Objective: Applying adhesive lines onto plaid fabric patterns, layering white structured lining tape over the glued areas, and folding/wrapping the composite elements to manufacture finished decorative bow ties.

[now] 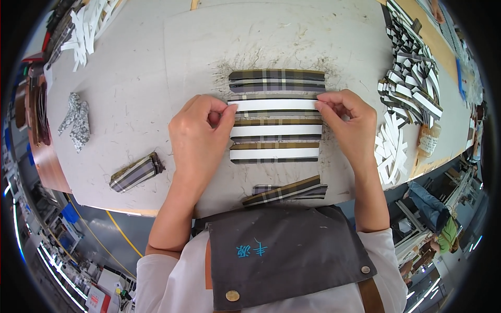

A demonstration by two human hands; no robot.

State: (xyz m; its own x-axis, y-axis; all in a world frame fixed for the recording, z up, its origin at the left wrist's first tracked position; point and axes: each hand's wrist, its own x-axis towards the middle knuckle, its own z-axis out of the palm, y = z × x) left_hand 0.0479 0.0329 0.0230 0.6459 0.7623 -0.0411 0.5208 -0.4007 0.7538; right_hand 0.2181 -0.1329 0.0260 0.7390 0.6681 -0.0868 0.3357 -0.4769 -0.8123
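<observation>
My left hand (197, 133) and my right hand (349, 122) pinch the two ends of a flat white strip (274, 106). It lies lengthwise along a plaid fabric piece (266, 96), whose dark edges show above and below it. Just beyond is another plaid piece (276, 81) with no white strip on it. Nearer me lie two more plaid pieces, topped by a white strip (276, 130) and another white strip (274, 152). Close to the table's front edge, plaid strips (284, 190) lie crossed over one another.
A folded plaid bundle (136, 172) rests left of my left arm, with grey patterned fabric (78, 122) farther left. At right are a heap of plaid and white strips (412, 78), loose white strips (390, 148) and a tan roll (429, 140). More white strips (90, 26) lie far left.
</observation>
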